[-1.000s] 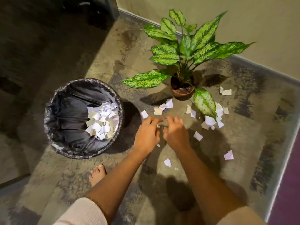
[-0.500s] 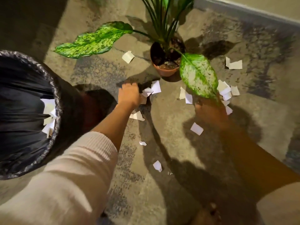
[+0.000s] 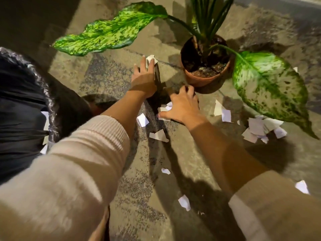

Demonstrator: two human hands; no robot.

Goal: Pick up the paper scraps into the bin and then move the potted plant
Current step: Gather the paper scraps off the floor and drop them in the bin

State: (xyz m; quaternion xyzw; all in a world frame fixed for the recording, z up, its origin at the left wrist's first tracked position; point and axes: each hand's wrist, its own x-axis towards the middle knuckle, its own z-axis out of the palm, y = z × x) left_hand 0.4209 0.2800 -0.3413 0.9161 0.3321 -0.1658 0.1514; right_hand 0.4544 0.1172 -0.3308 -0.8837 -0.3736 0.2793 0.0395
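Reaching far, left hand (image 3: 145, 79) pinches a white scrap (image 3: 150, 60) at its fingertips | right hand (image 3: 182, 106) spread flat over scraps (image 3: 164, 108), grip seemingly not closed | potted plant (image 3: 205, 65) just right of both hands | paper pile (image 3: 260, 127) under right leaf | bin (image 3: 20, 108) at left, scraps inside

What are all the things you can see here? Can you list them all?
potted plant: one, green speckled leaves in a terracotta pot, on the floor at top right.
bin: one, black liner, at the left edge, some white scraps inside.
paper scraps: many, white, scattered on the floor, a cluster under the right leaf.
floor: mottled grey and tan.
sleeves: two, cream, ribbed.
left hand: on a scrap, left of the pot.
right hand: spread over scraps in front of the pot.
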